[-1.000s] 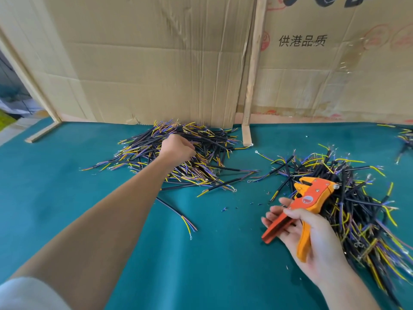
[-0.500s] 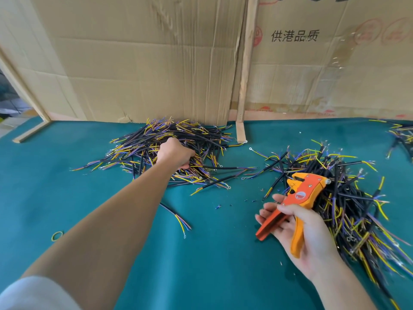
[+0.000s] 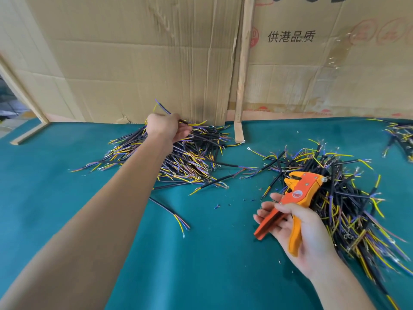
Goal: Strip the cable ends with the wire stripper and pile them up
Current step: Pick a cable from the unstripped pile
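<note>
Now the left hand (image 3: 166, 128) has come up off the far pile of cables (image 3: 178, 155), where it was pressed down a moment ago. Its fingers (image 3: 184, 133) are closed on one cable (image 3: 166, 111), and the loose end of it, with purple and yellow wires, sticks up in the air past the hand, in front of the cardboard wall (image 3: 134, 63). So a new cable has been picked, and I think the next job is to bring it over to the tool. The far pile lies on the green counter (image 3: 67, 198), close to the cardboard, and one lone cable (image 3: 169, 212) lies by itself nearer to the person, under the left arm. A thin wooden stick (image 3: 242, 74) stands against the cardboard, just right of that pile. Small cut bits (image 3: 216, 206) lie on the green cloth in the middle. Further right, the right hand (image 3: 299, 231) has hardly moved. Its fingers (image 3: 268, 208) are curled loosely round the orange wire stripper (image 3: 297, 195), and the two handles are spread apart, so the tool looks ready to bite. Nothing is in its mouth yet. It is held just above the near edge of a second pile of cables (image 3: 348, 198), which spreads out to the right. I cannot tell from here which pile is the finished one. A few more cables (image 3: 400, 135) peek in at the far right edge. The picked cable and the tool are well apart, so the hands must meet before any stripping can start.
</note>
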A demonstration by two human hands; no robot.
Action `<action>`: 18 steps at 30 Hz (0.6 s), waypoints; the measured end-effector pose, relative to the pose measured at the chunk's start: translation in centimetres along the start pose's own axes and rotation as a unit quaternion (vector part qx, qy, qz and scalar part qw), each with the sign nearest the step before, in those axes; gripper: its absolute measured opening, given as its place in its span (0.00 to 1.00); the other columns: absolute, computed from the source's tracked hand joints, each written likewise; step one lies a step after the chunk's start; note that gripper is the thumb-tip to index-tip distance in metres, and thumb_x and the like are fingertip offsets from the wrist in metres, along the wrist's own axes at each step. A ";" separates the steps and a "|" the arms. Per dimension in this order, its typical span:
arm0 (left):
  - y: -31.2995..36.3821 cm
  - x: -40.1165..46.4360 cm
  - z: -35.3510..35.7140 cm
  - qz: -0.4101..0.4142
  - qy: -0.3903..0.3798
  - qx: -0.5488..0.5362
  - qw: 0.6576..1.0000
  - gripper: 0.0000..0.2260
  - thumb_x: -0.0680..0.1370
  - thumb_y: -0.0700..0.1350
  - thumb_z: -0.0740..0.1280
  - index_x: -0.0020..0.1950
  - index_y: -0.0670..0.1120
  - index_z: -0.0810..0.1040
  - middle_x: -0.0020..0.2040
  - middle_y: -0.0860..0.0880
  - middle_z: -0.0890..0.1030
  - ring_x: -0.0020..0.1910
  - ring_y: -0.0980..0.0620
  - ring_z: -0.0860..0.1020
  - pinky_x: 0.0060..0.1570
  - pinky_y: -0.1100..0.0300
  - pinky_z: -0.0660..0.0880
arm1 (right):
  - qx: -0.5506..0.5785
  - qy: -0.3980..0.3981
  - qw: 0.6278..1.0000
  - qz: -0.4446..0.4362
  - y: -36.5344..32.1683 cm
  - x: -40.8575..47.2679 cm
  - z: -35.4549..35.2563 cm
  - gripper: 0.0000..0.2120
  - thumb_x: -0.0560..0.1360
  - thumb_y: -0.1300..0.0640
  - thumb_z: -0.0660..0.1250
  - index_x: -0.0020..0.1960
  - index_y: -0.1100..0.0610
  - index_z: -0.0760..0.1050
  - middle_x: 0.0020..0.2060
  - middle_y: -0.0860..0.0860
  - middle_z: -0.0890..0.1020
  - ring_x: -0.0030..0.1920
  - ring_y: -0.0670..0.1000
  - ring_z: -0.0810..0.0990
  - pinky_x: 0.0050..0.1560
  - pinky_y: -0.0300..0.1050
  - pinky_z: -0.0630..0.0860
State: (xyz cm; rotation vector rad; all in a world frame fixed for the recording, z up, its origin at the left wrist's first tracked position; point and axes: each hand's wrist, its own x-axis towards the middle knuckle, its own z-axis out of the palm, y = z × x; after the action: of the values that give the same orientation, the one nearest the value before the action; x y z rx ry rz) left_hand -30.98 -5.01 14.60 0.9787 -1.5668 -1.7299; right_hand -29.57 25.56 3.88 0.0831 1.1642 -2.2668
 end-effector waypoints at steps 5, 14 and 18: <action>-2.3 -6.8 0.4 0.109 -0.058 -0.028 0.992 0.10 0.82 0.38 0.64 0.41 0.40 0.75 0.34 0.44 0.81 0.27 0.52 0.81 0.27 0.62 0.78 | -0.022 -0.024 0.999 0.004 0.0 -0.1 0.0 0.21 0.70 0.65 0.67 0.63 0.66 0.75 0.44 0.64 0.83 0.39 0.61 0.84 0.42 0.54 0.83; -14.3 -16.5 2.3 0.078 -0.112 -0.070 0.988 0.05 0.82 0.40 0.67 0.53 0.48 0.82 0.35 0.51 0.81 0.30 0.54 0.75 0.32 0.58 0.75 | -0.124 -0.166 0.977 0.048 0.1 -0.9 0.0 0.22 0.66 0.60 0.75 0.58 0.64 0.78 0.57 0.69 0.82 0.40 0.63 0.81 0.42 0.55 0.81; -15.0 -16.1 2.1 0.071 -0.093 -0.108 0.987 0.06 0.82 0.40 0.67 0.52 0.49 0.82 0.37 0.50 0.82 0.33 0.47 0.78 0.33 0.56 0.77 | -0.120 -0.197 0.970 0.076 0.1 -0.9 -0.1 0.21 0.65 0.59 0.78 0.56 0.64 0.80 0.59 0.68 0.81 0.42 0.63 0.80 0.42 0.57 0.80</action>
State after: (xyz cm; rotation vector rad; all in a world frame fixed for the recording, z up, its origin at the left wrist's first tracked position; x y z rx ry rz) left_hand -23.29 11.29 1.81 0.6010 -1.4836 -1.8852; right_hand -28.77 26.06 4.03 -0.3454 1.1585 -1.8802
